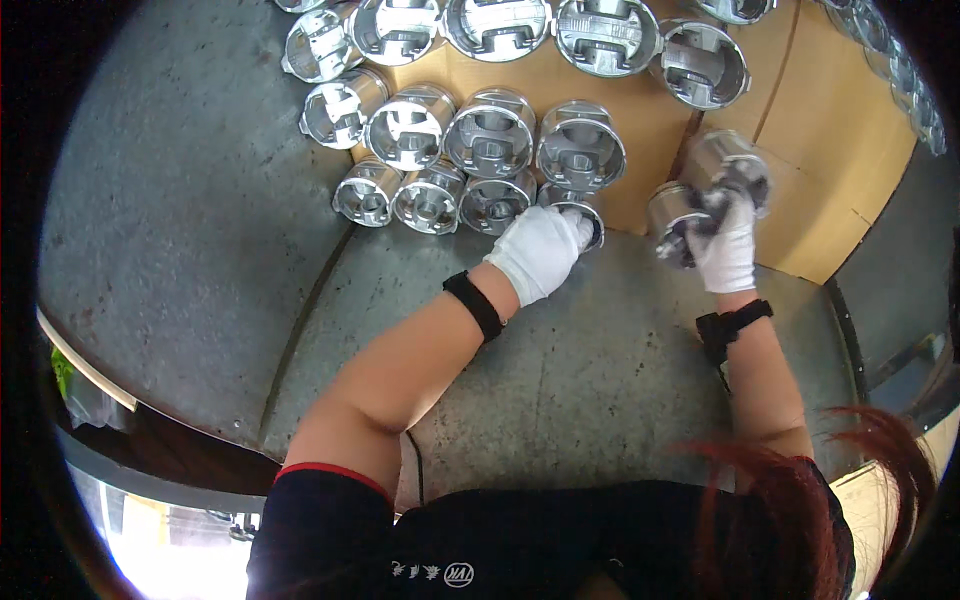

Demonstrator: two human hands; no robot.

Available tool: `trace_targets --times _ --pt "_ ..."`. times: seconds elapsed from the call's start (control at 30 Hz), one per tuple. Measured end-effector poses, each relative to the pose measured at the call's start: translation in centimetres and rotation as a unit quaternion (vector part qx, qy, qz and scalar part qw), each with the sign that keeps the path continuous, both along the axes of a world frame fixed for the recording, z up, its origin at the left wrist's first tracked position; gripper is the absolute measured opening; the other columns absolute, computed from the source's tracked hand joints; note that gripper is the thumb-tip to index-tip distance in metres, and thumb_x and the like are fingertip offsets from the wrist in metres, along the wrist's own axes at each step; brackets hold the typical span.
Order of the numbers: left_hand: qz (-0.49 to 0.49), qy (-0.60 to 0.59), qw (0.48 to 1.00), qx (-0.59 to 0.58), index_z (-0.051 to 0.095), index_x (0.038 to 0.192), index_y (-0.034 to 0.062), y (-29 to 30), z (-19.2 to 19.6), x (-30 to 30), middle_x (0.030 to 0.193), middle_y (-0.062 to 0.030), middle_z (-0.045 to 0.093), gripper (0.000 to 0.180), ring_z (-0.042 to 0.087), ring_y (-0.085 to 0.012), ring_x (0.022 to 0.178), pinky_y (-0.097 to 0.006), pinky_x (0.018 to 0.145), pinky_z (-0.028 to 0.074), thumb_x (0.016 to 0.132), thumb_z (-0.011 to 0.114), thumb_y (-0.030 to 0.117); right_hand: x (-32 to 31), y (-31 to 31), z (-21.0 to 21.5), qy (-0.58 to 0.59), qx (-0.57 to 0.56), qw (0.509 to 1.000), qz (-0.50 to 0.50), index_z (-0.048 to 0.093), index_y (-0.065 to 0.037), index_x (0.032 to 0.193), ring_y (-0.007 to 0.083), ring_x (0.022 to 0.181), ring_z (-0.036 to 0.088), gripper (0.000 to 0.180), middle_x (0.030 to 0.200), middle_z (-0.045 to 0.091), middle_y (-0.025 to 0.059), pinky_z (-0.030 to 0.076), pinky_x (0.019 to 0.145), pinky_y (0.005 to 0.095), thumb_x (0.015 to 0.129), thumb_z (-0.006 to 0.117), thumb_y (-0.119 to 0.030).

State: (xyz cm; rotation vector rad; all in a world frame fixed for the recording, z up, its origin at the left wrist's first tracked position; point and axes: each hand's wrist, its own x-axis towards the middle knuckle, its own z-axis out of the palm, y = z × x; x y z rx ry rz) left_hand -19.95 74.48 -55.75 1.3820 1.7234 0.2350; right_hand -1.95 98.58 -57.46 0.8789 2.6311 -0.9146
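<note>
Right grip (pixel 722 222) holds two pistons (pixel 720 155), left (pixel 541 248) touches one.

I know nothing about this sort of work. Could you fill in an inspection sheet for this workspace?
Surface: scuffed grey metal worktop, with cardboard towards the back
Job's things: metal pistons in rows, hollow ends showing
Clutter: apparently a clear bag, lower left
Grips: white-gloved; left grip at a front-row piston, fingers partly hidden; right grip holding two blurred pistons
Cables: thin dark line by left elbow, possibly a cord
Surroundings: shiny cylindrical parts, upper right
</note>
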Motion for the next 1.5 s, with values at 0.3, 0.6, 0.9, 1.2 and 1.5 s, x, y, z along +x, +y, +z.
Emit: trace_targets --times 0.3,0.6,0.9,1.2,1.5 --pt "0.04 -0.027 0.998 -0.026 0.064 0.098 0.0052 -0.1 -0.1 0.0 0.092 -0.0143 0.067 0.015 0.067 -0.032 0.083 -0.045 0.072 0.055 0.09 0.054 0.013 -1.8 -5.6 -2.5 -0.133 -0.034 0.987 0.08 0.042 -0.008 0.134 0.0477 0.102 0.064 0.063 0.146 0.041 0.027 0.055 0.087 0.053 0.079 0.072 -0.007" --pt "0.086 0.015 0.996 -0.016 0.064 0.096 0.0047 -0.1 1.8 -1.8 0.086 -0.0154 0.066 0.014 0.067 -0.0333 0.077 -0.046 0.068 0.054 0.092 0.055 0.014 -1.5 -6.7 -4.2 -0.146 -0.019 0.989 0.029 0.044 -0.009 0.134 0.0496 0.101 0.063 0.051 0.15 0.038 0.0267 0.054 0.089 0.0534 0.086 0.062 -0.003" --pt "0.186 0.143 0.972 0.036 0.066 0.104 0.0043 -1.8 15.6 -8.7 0.088 -0.0158 0.067 0.018 0.066 -0.0346 0.08 -0.045 0.07 0.053 0.089 0.062 0.014 -5.0 -3.1 6.3 -0.236 -0.036 0.965 0.108 0.038 -0.011 0.149 0.0425 0.121 0.057 0.081 0.155 0.035 0.0255 0.049 0.103 0.0458 0.077 0.074 -0.008" --pt "0.462 0.3 0.833 0.057 0.068 0.116 0.0043 -13.2 45.5 -11.5 0.104 -0.0163 0.072 0.025 0.072 -0.0296 0.094 -0.037 0.086 0.057 0.091 0.066 0.008 1.7 8.7 21.2 -0.258 0.015 0.963 0.071 0.059 0.003 0.125 0.0417 0.119 0.06 0.047 0.122 0.065 0.0284 0.049 0.102 0.0458 0.083 0.068 -0.015" --pt "0.573 0.56 0.592 -0.09 0.056 0.13 -0.0018 -42.5 52.2 -6.4 0.119 -0.0253 0.064 0.053 0.063 -0.0413 0.109 -0.046 0.096 0.051 0.084 0.071 0.02 -3.5 8.0 28.9 -0.099 -0.014 0.992 0.08 0.064 0.004 0.115 0.0371 0.101 0.069 0.036 0.107 0.071 0.0235 0.054 0.09 0.041 0.085 0.072 -0.015"
